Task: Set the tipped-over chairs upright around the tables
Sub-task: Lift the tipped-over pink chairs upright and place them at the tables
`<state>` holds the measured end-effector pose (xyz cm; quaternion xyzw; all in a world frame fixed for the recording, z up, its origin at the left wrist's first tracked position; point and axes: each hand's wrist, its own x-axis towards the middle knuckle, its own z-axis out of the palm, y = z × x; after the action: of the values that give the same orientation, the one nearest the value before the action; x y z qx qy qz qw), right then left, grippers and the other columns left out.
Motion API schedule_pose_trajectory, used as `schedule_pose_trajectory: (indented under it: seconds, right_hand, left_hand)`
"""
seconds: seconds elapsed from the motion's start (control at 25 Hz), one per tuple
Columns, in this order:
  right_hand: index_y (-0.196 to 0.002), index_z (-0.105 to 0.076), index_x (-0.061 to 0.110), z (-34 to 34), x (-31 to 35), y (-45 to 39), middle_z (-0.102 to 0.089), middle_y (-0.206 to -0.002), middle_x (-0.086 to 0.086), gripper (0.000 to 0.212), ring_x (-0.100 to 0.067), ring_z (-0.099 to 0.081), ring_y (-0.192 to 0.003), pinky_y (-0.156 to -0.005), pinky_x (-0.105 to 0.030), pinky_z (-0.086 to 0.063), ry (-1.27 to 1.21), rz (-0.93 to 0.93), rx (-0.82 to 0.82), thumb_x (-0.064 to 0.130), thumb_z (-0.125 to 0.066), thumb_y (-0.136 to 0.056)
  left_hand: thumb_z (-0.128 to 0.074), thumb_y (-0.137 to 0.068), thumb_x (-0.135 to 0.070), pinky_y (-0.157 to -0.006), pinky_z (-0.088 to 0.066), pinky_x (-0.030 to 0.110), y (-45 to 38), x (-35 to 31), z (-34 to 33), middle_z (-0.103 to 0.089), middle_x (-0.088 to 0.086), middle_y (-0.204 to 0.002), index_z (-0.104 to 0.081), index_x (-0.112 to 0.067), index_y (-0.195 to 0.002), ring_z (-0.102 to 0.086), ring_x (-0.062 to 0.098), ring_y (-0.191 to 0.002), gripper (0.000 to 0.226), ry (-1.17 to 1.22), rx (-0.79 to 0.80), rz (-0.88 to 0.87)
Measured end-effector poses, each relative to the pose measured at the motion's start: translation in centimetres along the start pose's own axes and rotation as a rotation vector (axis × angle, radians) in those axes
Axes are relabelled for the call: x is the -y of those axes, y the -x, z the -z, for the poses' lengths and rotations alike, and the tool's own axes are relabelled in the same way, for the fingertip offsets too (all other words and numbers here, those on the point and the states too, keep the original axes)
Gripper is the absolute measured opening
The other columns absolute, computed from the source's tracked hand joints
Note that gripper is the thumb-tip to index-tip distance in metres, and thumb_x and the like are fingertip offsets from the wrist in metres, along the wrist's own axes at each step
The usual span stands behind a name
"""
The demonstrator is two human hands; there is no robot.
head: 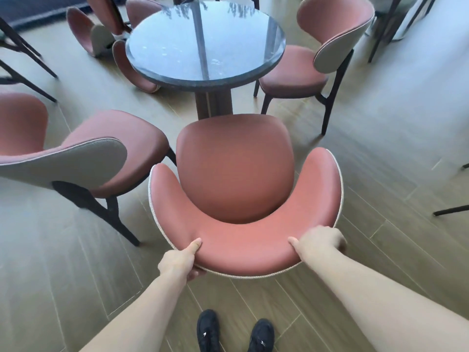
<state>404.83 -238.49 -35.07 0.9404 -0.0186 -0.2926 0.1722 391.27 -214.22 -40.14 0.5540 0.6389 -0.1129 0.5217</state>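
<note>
A pink upholstered chair [236, 174] stands upright right in front of me, its seat facing the round dark table [205, 44]. My left hand [181, 262] grips the curved backrest near its left end, thumb on the pink front and fingers behind. My right hand [318, 242] grips the backrest toward its right end the same way. Beyond the table at the far left a pink chair [101, 29] lies tipped over, legs in the air. Another backrest [129, 69] shows low beside the table's left edge.
An upright chair [312, 59] stands right of the table and another [101, 153] close on my left. Dark chair legs [22, 59] cross the far left, more legs [451, 212] at the right edge. My black shoes [236, 331] stand on the wooden floor behind the chair.
</note>
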Motion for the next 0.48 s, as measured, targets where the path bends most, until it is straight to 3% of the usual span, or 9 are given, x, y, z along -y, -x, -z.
schedule_pose_trajectory:
  seconds: [0.08,0.16,0.24,0.32,0.4,0.48]
  right_hand:
    - [-0.127,-0.044,0.012,1.4,2.3,-0.4,-0.047,-0.124,-0.009,0.031,-0.030,-0.054,-0.111,-0.075,-0.040,-0.051,0.134,0.246,-0.254,0.024,-0.039,-0.099]
    - [-0.132,-0.038,0.013,1.2,4.5,-0.6,-0.042,-0.133,-0.009,0.037,-0.028,-0.041,-0.127,-0.102,-0.054,-0.038,0.043,0.511,-0.213,0.015,-0.036,-0.095]
    - [-0.137,-0.038,0.012,0.8,5.3,-1.3,-0.039,-0.144,-0.010,0.046,-0.024,-0.029,-0.141,-0.116,-0.062,-0.013,-0.031,0.598,-0.144,0.033,-0.033,-0.096]
    - [-0.146,-0.033,0.011,2.2,5.5,-2.7,-0.031,-0.155,-0.010,0.082,-0.022,-0.017,-0.148,-0.117,-0.061,0.000,-0.075,0.595,-0.099,0.066,-0.033,-0.085]
    - [-0.147,-0.029,0.011,4.2,6.2,-3.9,-0.031,-0.155,-0.008,0.105,-0.024,-0.017,-0.148,-0.117,-0.062,0.000,0.020,0.616,-0.127,0.078,-0.044,-0.067]
    - [-0.142,-0.032,0.012,6.0,7.2,-4.9,-0.037,-0.147,-0.006,0.103,-0.025,-0.022,-0.144,-0.117,-0.063,-0.005,0.084,0.612,-0.170,0.071,-0.056,-0.061]
  left_hand:
    - [-0.080,-0.076,-0.050,-0.045,-0.049,0.025,-0.2,-1.7,-0.1,-0.077,0.010,-0.071,-0.065,-0.003,-0.092,-0.073,0.027,-0.052,0.052,-0.001,0.008,-0.050]
    - [-0.074,-0.083,-0.048,-0.046,-0.049,0.026,-0.1,-4.3,0.1,-0.076,0.008,-0.089,-0.062,-0.006,-0.092,-0.074,0.023,-0.054,0.045,-0.046,0.052,-0.121]
    - [-0.065,-0.090,-0.049,-0.053,-0.054,0.029,0.2,-7.1,0.5,-0.078,0.004,-0.081,-0.062,-0.009,-0.086,-0.074,0.019,-0.054,0.041,-0.179,0.062,-0.242]
    - [-0.055,-0.093,-0.050,-0.070,-0.057,0.033,0.3,-9.4,0.7,-0.074,-0.004,-0.060,-0.062,-0.015,-0.075,-0.074,0.019,-0.063,0.040,-0.498,-0.064,-0.462]
    - [-0.053,-0.092,-0.047,-0.070,-0.050,0.033,0.4,-11.0,0.4,-0.068,-0.006,-0.063,-0.053,-0.018,-0.075,-0.067,0.022,-0.076,0.033,-0.790,-0.210,-0.731]
    - [-0.057,-0.088,-0.046,-0.069,-0.043,0.035,0.6,-12.2,-0.4,-0.057,-0.008,-0.081,-0.043,-0.019,-0.088,-0.059,0.025,-0.088,0.030,-0.930,-0.254,-1.040]
